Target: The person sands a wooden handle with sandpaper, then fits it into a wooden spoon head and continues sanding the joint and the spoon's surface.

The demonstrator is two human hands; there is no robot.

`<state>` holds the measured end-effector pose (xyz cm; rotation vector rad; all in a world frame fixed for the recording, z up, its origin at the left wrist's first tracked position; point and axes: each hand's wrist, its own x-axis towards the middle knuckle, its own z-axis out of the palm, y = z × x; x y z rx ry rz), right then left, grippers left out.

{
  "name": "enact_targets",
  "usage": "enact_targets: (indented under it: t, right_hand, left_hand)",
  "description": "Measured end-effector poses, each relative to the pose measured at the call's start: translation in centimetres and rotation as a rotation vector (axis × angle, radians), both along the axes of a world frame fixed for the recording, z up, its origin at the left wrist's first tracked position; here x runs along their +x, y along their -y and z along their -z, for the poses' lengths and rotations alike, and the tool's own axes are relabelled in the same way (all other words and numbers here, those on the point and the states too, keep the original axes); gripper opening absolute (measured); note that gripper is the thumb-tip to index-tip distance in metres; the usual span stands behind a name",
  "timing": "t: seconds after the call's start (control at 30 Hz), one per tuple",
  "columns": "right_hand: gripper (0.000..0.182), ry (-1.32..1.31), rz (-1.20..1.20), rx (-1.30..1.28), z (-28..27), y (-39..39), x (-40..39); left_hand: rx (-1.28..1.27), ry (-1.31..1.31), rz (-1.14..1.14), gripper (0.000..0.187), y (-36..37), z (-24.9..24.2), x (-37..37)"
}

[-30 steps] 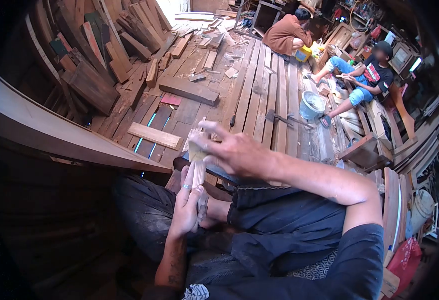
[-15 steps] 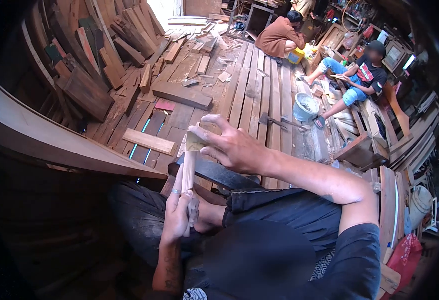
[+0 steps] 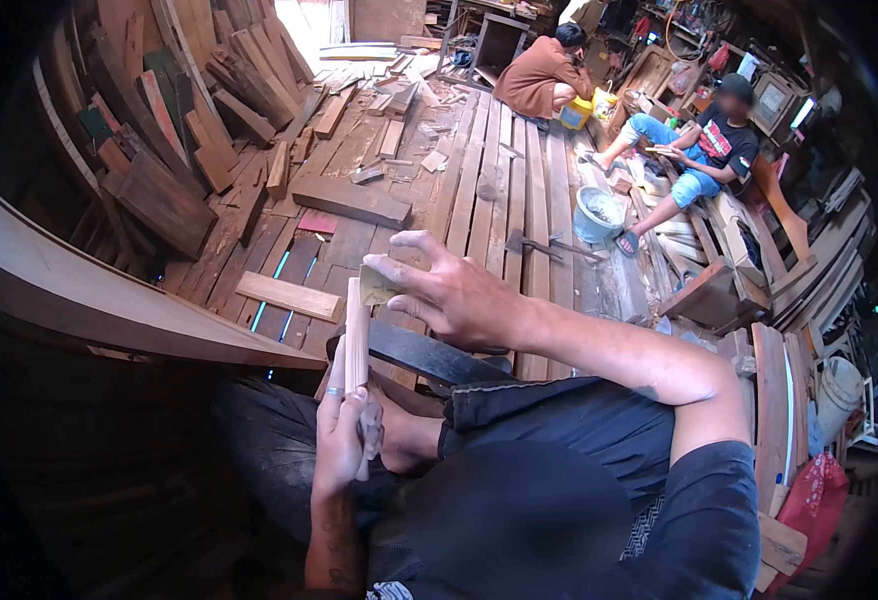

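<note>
My left hand [image 3: 344, 432] is closed round the lower end of a narrow, pale wooden strip [image 3: 356, 340], which stands nearly upright over my lap. A ring shows on one finger. Between the fingers and thumb of my right hand [image 3: 459, 295] is a bent yellowish piece of sandpaper [image 3: 378, 288]. It lies against the right side of the strip near its upper end. Pale dust coats the fingertips of that hand. Behind the strip, a dark flat bar [image 3: 429, 355] crosses near my legs.
A short pale board [image 3: 289, 296] and a thick brown plank [image 3: 351, 202] lie on the slatted floor. A hatchet [image 3: 519, 242] rests near a grey bucket [image 3: 599, 212]. Two people sit farther back, one in brown [image 3: 542, 78], one in jeans [image 3: 694, 185]. Planks lean at left.
The sandpaper has shifted from across the strip's upper end to its right side, so the strip's tip now shows. The whole view has swung slightly, moving the background left.
</note>
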<state>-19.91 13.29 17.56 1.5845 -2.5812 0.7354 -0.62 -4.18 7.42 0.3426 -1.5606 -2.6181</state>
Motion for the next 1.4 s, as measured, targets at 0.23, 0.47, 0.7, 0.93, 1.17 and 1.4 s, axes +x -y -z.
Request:
enact_targets:
  t: [0.23, 0.47, 0.7, 0.93, 1.17, 1.4]
  right_hand:
    - [0.056, -0.095, -0.064, -0.064, 1.0, 0.2, 0.0]
    - [0.056, -0.110, -0.082, -0.054, 0.7, 0.5, 0.4]
    - [0.061, -0.118, -0.113, -0.047, 1.4, 0.8, 0.5]
    - [0.057, -0.106, -0.133, -0.043, 1.3, 1.0, 0.3]
    - [0.058, -0.069, -0.127, -0.011, 1.6, 0.8, 0.5]
    - [0.058, -0.051, -0.095, 0.013, 1.1, 0.7, 0.6]
  left_hand:
    - [-0.029, 0.042, -0.014, 0.065, -1.5, -0.6, -0.1]
    - [0.009, 0.035, -0.004, 0.065, -1.8, -0.7, 0.2]
    - [-0.047, 0.023, 0.011, 0.063, -1.9, 0.3, 0.2]
    - [-0.134, -0.006, 0.060, 0.063, -2.1, 0.0, 0.2]
    - [-0.032, 0.026, 0.024, 0.065, -1.2, -0.2, 0.5]
    - [-0.002, 0.003, 0.037, 0.065, -1.0, -0.4, 0.4]
